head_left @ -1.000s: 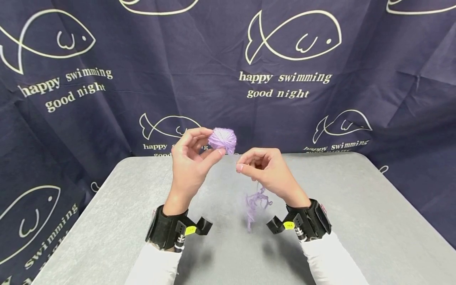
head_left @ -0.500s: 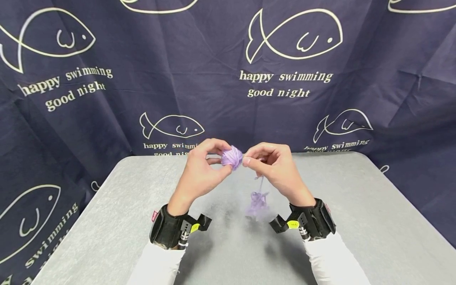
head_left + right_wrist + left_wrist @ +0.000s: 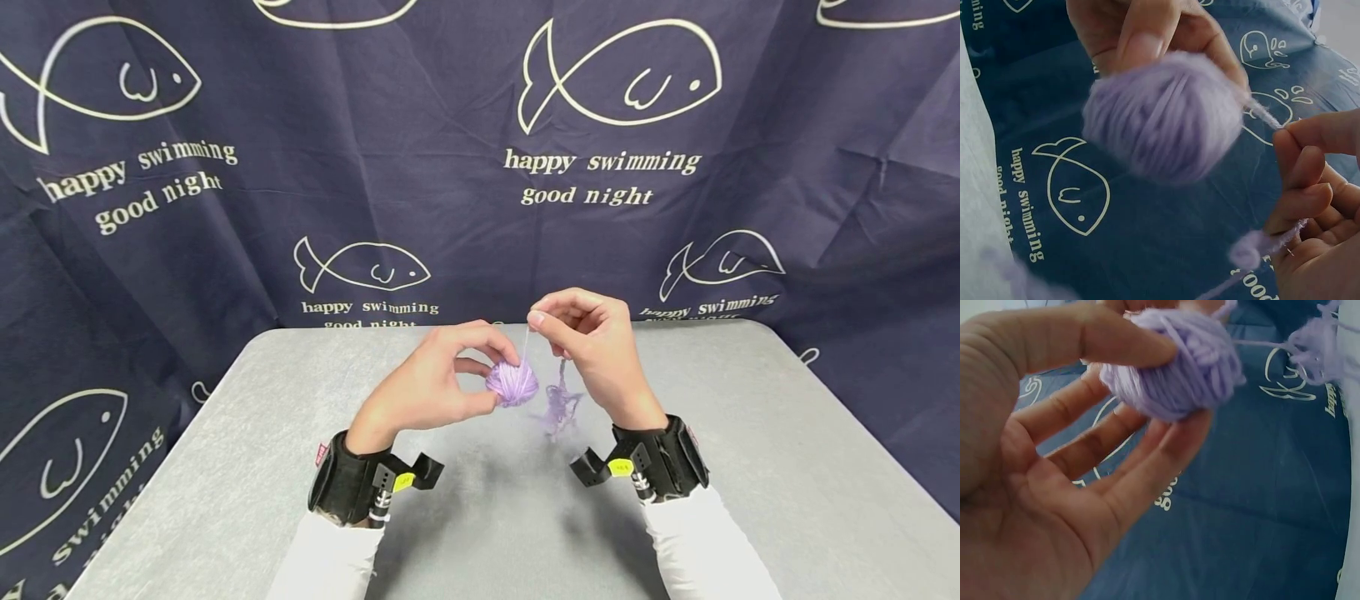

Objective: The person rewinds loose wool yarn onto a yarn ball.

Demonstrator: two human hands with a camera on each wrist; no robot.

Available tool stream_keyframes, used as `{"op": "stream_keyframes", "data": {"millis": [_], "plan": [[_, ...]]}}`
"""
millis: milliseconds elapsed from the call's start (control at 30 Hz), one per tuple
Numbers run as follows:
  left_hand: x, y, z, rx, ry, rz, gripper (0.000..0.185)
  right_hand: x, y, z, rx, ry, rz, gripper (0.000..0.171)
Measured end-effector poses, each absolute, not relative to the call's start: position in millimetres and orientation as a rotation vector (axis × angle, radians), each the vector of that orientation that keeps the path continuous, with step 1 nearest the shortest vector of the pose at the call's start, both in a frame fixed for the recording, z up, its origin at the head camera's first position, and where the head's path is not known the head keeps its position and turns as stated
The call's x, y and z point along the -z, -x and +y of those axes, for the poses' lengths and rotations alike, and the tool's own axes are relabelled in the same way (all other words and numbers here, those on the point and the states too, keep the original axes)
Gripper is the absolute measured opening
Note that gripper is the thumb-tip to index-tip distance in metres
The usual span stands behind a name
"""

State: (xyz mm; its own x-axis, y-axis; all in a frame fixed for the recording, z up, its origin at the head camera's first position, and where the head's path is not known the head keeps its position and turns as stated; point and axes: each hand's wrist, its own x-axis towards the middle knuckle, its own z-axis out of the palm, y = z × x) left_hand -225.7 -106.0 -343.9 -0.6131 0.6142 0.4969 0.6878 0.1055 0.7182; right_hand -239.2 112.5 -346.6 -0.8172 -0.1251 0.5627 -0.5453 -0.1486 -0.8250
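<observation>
Purple yarn ball sits in the left hand, up in the air over the grey table. The thumb is on one side of the ball and the fingertips are on the other side, so the hand pinches it. The rest of the hand is loose and partly open.

The right hand is just beside the ball, a bit higher and to the right. Its thumb and first finger pinch a thin strand that comes off the ball. The other fingers are curled in. The strand runs nearly straight up from the top of the ball to those fingertips, so its long way is up and down.

A messy bunch of loose yarn hangs down under the right hand, close to the ball and above the table. In the right wrist view the ball is blurry and close, and it hides part of the left hand behind it.

A dark blue cloth with white fish drawings hangs behind the table. Both wrists wear black bands.
</observation>
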Motion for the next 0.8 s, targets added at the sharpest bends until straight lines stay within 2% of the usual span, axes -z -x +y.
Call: {"op": "stream_keyframes", "data": {"millis": [233,333,433,633,800], "plan": [[341,223,-107,1.790,1.462,-2.079,0.037,350,242,111,-2.085,-0.727,-1.836,0.006],[339,222,-106,1.921,1.444,-1.924,0.038,352,243,110,-2.113,-0.734,-1.850,0.004],[339,222,-104,2.074,1.392,-1.733,0.040,353,244,110,-2.129,-0.749,-1.880,0.009],[335,223,-101,2.273,1.122,-1.411,0.047,353,242,106,-2.069,-0.828,-1.967,0.008],[333,224,-99,2.371,0.836,-1.269,0.041,352,240,104,-1.967,-0.893,-2.052,0.008]]}}
